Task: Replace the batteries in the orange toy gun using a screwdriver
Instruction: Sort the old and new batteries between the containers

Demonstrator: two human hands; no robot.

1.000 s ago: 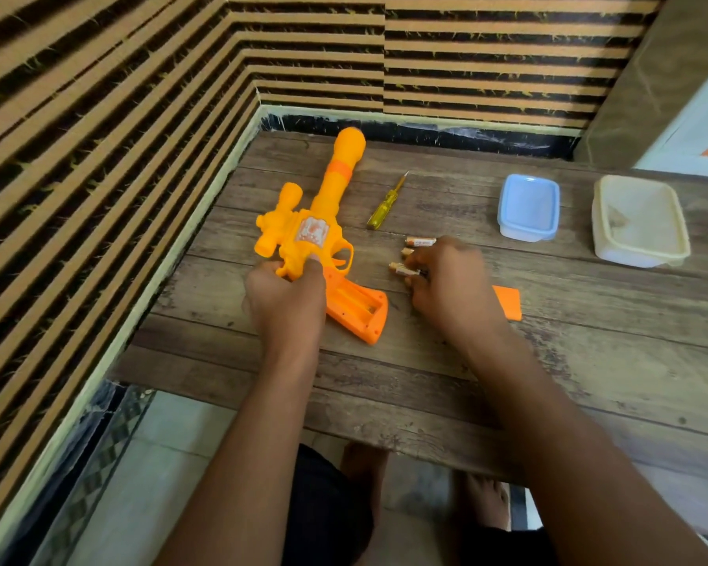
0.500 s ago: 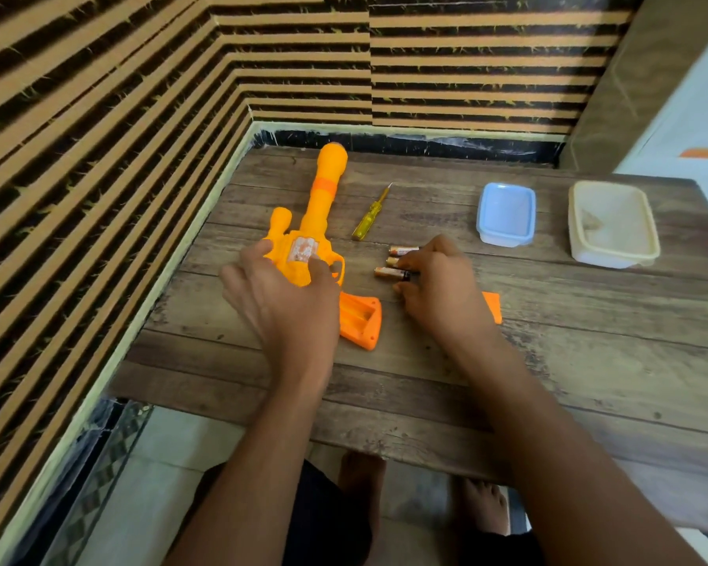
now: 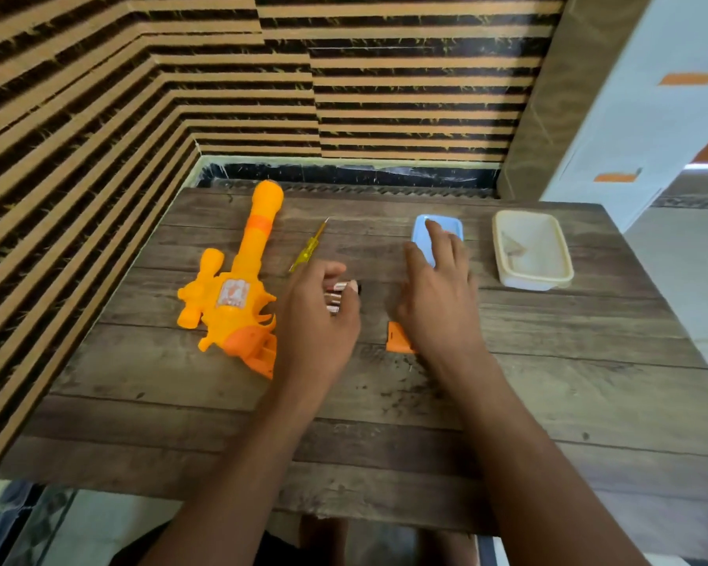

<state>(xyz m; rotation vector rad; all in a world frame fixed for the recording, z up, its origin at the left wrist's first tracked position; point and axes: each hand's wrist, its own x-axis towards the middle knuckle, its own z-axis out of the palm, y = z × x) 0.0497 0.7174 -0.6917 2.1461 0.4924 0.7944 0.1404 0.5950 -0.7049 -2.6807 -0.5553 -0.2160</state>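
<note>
Toy gun (image 3: 238, 288): glossy orange plastic. Table (image 3: 385, 422): matt, coarse-grained wood. Screwdriver (image 3: 305, 254): clear yellow plastic handle, metal shaft. Batteries (image 3: 338, 292): shiny, metallic. Tub (image 3: 536, 281): cloudy plastic.

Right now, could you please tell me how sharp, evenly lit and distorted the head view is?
Head view: toy gun and table sharp; left hand and right hand slightly motion-smeared, so the batteries under the left hand look soft; lighting even, shadows faint, white cabinet brightest; wide lens splays the table edges.
</note>
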